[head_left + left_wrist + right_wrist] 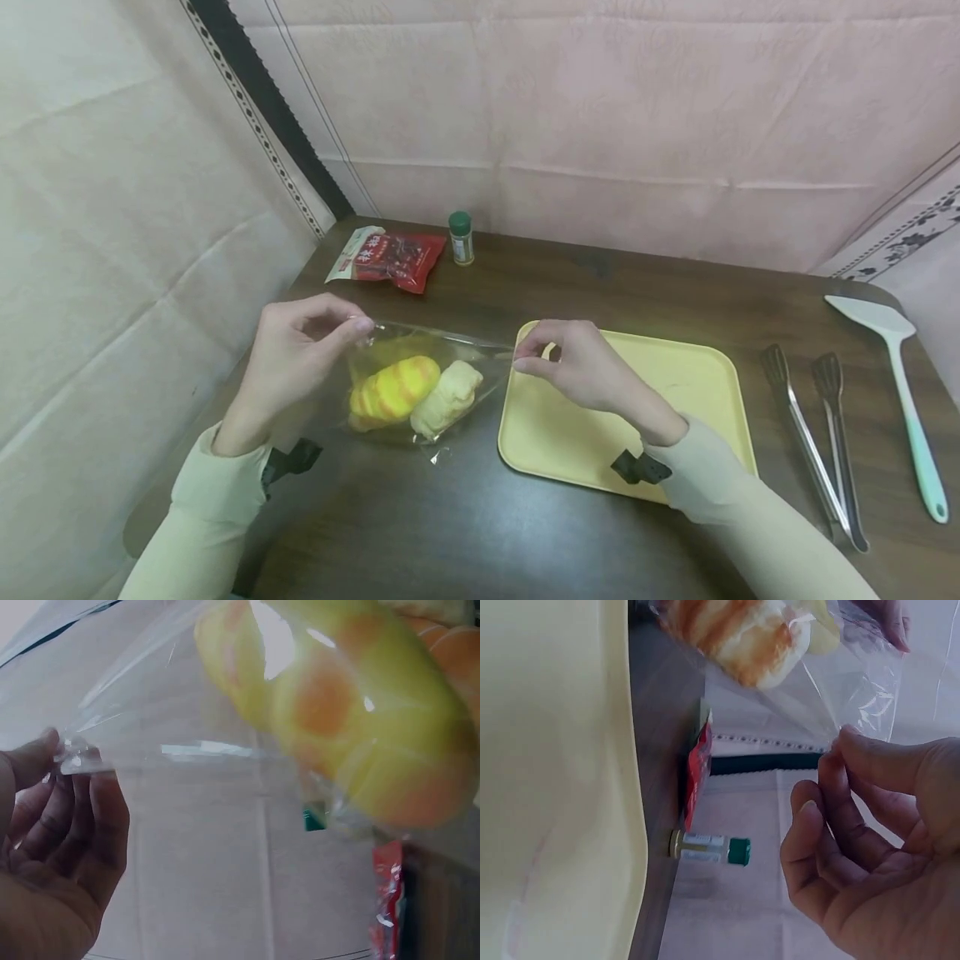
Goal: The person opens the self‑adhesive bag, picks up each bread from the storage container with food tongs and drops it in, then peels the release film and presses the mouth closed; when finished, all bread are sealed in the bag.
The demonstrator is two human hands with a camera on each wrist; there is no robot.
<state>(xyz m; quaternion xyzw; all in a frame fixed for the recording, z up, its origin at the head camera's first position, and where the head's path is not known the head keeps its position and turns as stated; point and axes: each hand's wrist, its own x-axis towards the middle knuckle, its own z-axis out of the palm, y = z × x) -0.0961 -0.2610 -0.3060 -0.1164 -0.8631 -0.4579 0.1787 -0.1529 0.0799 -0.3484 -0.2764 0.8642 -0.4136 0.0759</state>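
Observation:
A clear plastic bag (480, 350) hangs between my two hands, with a yellow bread roll (396, 389) and a paler cream-coloured bun (447, 398) inside it. My left hand (303, 346) pinches one upper corner between thumb and forefinger. At the opposite upper corner, my right hand (577, 362) pinches the plastic in the same way, above the left edge of a yellow tray (693, 367). In the left wrist view the yellow roll (337, 705) shows orange patches through the film. Browned stripes mark the pale bun (742, 637) in the right wrist view.
Behind the bag lie a red snack packet (401, 258) and a small green-capped jar (461, 239). Right of the tray are metal tongs (806, 442) and a spatula (903, 392) with a mint-green handle. Pale cloth walls (600, 108) enclose the table's back and left.

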